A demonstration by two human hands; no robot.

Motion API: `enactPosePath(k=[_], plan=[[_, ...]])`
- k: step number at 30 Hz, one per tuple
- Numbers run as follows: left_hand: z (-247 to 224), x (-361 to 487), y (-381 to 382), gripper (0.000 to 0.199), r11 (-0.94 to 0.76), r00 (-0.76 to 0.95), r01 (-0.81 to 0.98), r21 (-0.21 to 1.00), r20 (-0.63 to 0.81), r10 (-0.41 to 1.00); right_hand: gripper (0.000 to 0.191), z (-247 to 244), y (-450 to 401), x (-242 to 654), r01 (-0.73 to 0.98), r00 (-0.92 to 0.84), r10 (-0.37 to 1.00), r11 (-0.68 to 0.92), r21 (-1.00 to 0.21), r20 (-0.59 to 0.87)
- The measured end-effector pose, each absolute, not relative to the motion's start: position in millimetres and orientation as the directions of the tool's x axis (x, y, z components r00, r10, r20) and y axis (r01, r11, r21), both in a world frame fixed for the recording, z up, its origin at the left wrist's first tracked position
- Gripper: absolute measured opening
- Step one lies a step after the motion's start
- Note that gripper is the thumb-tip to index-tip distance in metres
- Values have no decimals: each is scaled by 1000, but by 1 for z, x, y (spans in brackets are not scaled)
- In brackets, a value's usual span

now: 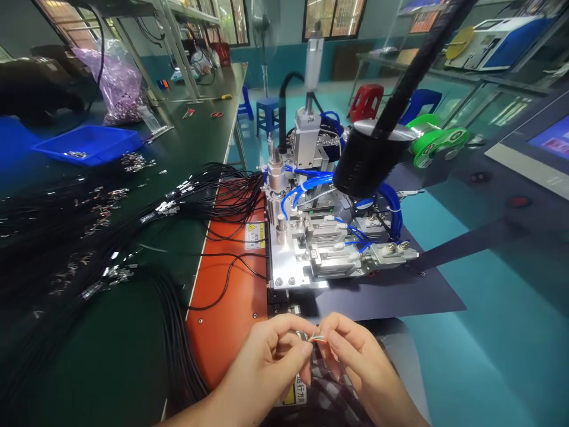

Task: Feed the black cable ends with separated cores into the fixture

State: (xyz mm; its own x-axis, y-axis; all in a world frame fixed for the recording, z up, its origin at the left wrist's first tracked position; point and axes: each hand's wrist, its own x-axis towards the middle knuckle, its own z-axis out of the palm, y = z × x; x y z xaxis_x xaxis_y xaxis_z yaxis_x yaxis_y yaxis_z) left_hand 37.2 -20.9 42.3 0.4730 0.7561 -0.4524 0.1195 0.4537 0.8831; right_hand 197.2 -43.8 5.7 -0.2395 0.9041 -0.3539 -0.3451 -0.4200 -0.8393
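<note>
My left hand (275, 359) and my right hand (355, 356) are close together at the bottom centre, in front of the machine. Between their fingertips are thin coloured wire ends (317, 338), with a shiny metal part (302, 335) beside my left fingers. The fingers of my left hand are curled round this cable end. On the other side, my right thumb and forefinger pinch at the wires. Just beyond the hands stands a metal machine (284, 261) with blue air tubes, on an orange base (222, 284).
Bundles of black cables (178, 332) lie on the dark green table (111, 356) at the left. Behind them are a blue tray (93, 145) and a purple bag (118, 89). A black lamp-like cylinder (364, 160) and a green spool (427, 142) stand at the right.
</note>
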Motion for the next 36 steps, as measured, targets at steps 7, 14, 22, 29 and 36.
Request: enactPosePath(k=[7,14,22,29,36], plan=[[44,41,-22,18,458,408,148,876,-476,779,29,-2,-47,194,-457,-271,883,-469,-755,-384],[42,41,-22,20,439,402,148,886,-460,792,27,-1,-43,195,-565,-338,863,-506,-652,-377],[43,41,-22,20,442,394,144,885,-461,795,31,-8,-43,192,-557,-367,841,-542,-630,-399],[42,41,-24,20,446,402,144,883,-464,789,32,-10,-44,188,-624,-338,867,-497,-603,-365],[44,40,-23,24,461,404,125,878,-470,785,29,-10,-46,188,-621,-334,865,-500,-604,-373]])
